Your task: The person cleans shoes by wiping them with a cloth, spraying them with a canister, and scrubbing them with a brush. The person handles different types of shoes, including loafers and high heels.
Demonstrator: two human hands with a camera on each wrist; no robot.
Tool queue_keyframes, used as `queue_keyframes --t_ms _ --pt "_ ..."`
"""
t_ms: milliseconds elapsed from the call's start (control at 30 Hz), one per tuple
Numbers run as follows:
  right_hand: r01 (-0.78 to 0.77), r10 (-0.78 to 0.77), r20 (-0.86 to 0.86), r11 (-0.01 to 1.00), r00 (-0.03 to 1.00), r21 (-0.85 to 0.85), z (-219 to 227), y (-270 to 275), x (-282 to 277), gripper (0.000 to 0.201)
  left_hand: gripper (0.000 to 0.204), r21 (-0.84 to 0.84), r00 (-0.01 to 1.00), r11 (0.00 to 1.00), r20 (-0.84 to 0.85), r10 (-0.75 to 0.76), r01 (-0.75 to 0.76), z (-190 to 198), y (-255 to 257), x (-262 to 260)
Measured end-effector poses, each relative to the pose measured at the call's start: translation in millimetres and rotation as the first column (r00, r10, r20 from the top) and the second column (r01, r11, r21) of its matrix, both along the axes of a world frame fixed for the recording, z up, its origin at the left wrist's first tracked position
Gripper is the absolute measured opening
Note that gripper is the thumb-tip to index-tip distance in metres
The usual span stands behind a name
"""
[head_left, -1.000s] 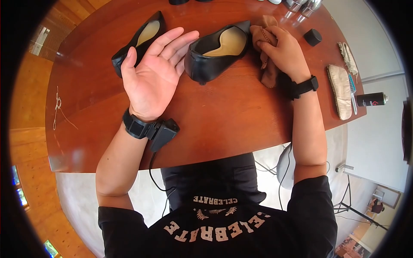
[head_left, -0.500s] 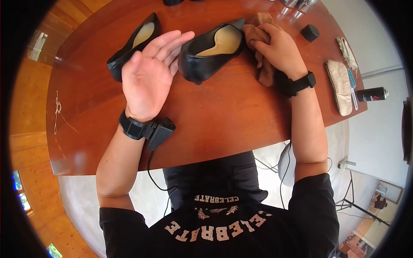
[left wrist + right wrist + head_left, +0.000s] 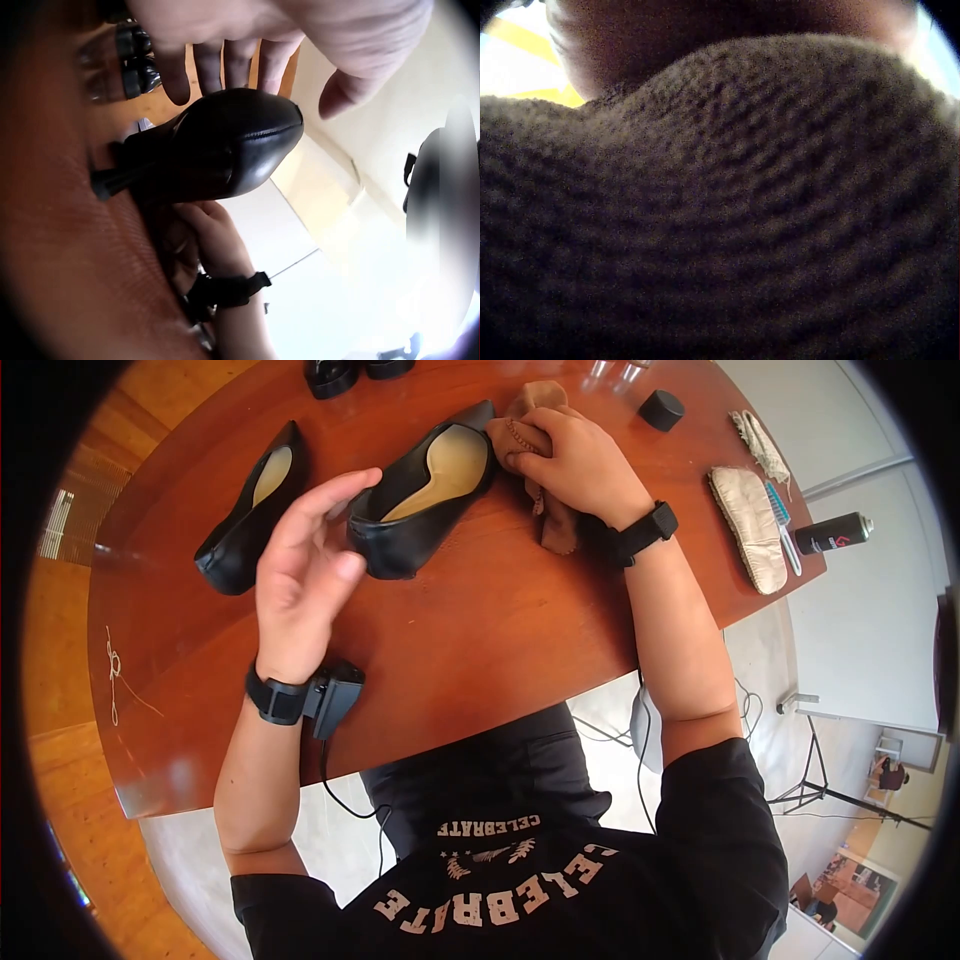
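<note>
A black high-heeled shoe [image 3: 415,545] with a beige insole stands on the table, its pointed toe facing away. My left hand [image 3: 300,570] is held around its heel end, the fingers on the far left side and the thumb on the near side. In the left wrist view, a gap shows between the thumb [image 3: 345,94] and the back of the shoe [image 3: 247,142]. Beside the toe, my right hand [image 3: 585,465] grips a bunched brown cloth [image 3: 560,532] on the table. That cloth [image 3: 742,210] fills most of the right wrist view.
The matching black shoe [image 3: 230,550] stands to the left. Dark glossy shoes [image 3: 330,378] are at the far edge. Rightward lie a black round lid [image 3: 661,410], a beige pad [image 3: 748,530], a blue-bristled brush [image 3: 779,510] and a black spray can [image 3: 835,534]. Thin string [image 3: 113,670] lies at left.
My left hand has turned from palm up, and its thumb has swung in toward the shoe's heel. The right hand keeps its grip on the cloth. The head view has shifted.
</note>
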State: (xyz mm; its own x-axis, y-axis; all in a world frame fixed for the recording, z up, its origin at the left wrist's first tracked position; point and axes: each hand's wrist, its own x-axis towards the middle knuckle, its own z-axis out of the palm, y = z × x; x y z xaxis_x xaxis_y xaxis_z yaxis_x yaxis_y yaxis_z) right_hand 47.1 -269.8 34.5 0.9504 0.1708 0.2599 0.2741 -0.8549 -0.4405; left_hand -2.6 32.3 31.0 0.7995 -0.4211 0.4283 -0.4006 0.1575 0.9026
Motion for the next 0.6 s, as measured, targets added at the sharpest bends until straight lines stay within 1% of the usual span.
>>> queue_keyframes --t_ms 67,100,133,200,233,333,367,467,500,533,600 --pt "-0.005 0.005 -0.001 1.0 1.0 0.011 1 1 1 0.038 0.059 0.127 0.993 0.989 0.104 0.063 -0.076 5 -9 -7" --pt "-0.006 0.006 0.0 1.0 1.0 0.023 0 1 1 0.038 0.06 0.211 0.975 0.966 0.199 0.103 -0.146 7 -11 -7" --pt "-0.007 0.007 0.001 0.999 1.0 0.037 -1 4 0 0.039 0.054 0.204 0.98 0.968 0.162 0.113 -0.145 6 -10 -8" --pt "-0.077 0.076 0.008 0.99 0.997 0.115 1 9 -4 0.037 0.042 0.196 0.987 0.969 0.082 0.135 -0.149 2 -8 -10" --pt "-0.114 0.113 0.015 0.981 0.993 0.157 4 15 -7 0.037 0.031 0.112 0.988 0.982 0.006 0.152 -0.151 3 -8 -14" --pt "-0.328 0.257 0.278 0.911 0.926 0.249 3 28 -14 0.035 0.028 -0.012 0.981 0.985 -0.088 0.173 -0.174 -3 -10 -12" --pt "-0.368 0.284 0.318 0.897 0.904 0.244 10 33 -21 0.037 0.022 -0.036 0.979 0.982 -0.086 0.184 -0.188 -5 -12 -11" --pt "-0.554 0.439 0.402 0.798 0.804 0.236 15 45 -32 0.036 0.019 -0.078 0.977 0.987 -0.173 0.124 -0.139 -7 -11 -11" --pt "-0.586 0.463 0.403 0.763 0.789 0.272 15 50 -38 0.034 0.018 -0.094 0.974 0.989 -0.207 0.095 -0.116 -10 -12 -10" --pt "-0.621 0.497 0.425 0.749 0.757 0.23 16 52 -42 0.038 0.019 -0.091 0.966 0.991 -0.25 0.069 -0.094 -11 -10 -12" --pt "-0.683 0.561 0.463 0.716 0.686 0.145 17 57 -46 0.046 0.022 -0.053 0.961 0.998 -0.275 0.02 -0.035 -17 -9 -14"
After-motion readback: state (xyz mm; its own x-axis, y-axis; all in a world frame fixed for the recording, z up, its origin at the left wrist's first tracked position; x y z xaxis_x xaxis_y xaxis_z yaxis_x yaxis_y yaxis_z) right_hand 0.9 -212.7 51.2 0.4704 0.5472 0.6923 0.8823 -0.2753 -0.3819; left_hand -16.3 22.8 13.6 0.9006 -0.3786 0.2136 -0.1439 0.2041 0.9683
